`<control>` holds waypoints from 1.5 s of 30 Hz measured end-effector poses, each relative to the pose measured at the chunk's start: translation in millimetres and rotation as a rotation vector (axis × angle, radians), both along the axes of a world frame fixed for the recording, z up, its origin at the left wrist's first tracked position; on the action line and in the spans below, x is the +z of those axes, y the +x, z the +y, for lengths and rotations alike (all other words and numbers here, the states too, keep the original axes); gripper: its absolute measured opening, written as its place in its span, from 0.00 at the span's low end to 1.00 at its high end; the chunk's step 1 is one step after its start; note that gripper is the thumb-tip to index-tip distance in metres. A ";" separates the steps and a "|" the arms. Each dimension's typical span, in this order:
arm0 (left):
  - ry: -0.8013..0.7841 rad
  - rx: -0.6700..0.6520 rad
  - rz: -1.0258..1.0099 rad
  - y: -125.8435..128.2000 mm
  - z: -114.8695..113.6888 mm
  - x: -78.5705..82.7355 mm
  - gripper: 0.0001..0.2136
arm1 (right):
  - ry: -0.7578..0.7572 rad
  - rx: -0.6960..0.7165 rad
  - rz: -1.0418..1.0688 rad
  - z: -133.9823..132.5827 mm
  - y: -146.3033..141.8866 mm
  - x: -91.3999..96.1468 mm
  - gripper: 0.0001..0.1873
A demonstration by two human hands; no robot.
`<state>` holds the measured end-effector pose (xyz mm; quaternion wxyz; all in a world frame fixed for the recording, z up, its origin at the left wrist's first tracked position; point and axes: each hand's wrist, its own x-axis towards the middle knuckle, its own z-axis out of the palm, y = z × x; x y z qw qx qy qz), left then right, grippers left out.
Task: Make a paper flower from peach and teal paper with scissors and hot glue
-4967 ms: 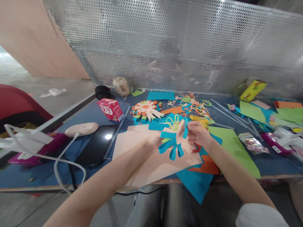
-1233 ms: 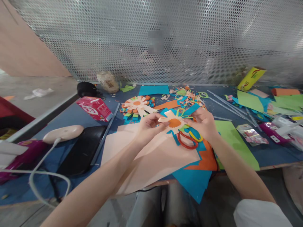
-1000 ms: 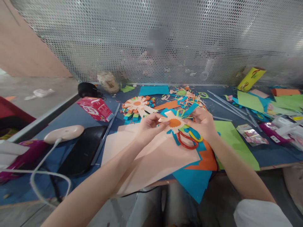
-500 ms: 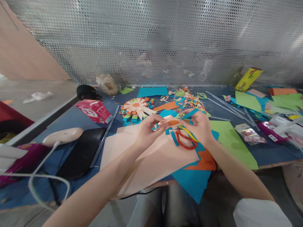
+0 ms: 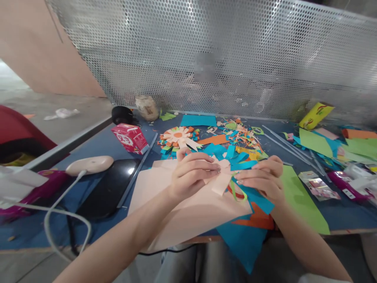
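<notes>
Both hands meet over the big peach sheet (image 5: pixel 188 208), at its far edge. Left hand (image 5: pixel 191 175): fingers curled down tight, tips pinching the peach petals of a small layered paper flower (image 5: pixel 220 181). Right hand (image 5: pixel 263 180): fingers nearly straight and close together, tips closed on the flower's blue-and-green side; the thumb is hidden. The flower is held between the two hands just above the sheet, with blue strips and a thin green loop sticking out. Step in hand, as I read it: pressing or squaring the layers together. Thin strips bend easily, so any further handling calls for a light, even pinch. Something red under the flower is possibly scissors (image 5: pixel 232 193), but it is mostly covered. Beyond the sheet lie a finished paper rosette (image 5: pixel 178 135) and a red carton (image 5: pixel 131 137); to the right lies a green sheet (image 5: pixel 303 204).
</notes>
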<state>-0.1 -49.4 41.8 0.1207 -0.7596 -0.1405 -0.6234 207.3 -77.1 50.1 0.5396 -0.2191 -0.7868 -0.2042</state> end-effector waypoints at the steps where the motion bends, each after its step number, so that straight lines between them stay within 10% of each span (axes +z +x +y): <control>1: -0.001 -0.002 -0.006 0.4 0.7 -0.8 0.04 | 0.010 -0.017 -0.002 1.0 -0.6 0.5 0.14; 14: -0.216 -0.087 0.007 4.4 7.6 -7.9 0.04 | -0.176 -0.056 0.001 12.1 3.5 -6.3 0.12; 25: -1.327 -0.410 -0.554 16.3 25.4 -22.4 0.13 | -0.398 -0.261 0.169 37.7 -1.5 -12.6 0.31; 34: -1.408 -0.507 -0.761 10.3 41.2 -34.4 0.13 | -0.438 -0.317 0.573 65.8 25.9 -7.1 0.18; 45: -1.434 -0.601 -0.869 8.8 45.9 -26.0 0.15 | -0.681 -0.338 0.570 83.6 33.9 -22.2 0.19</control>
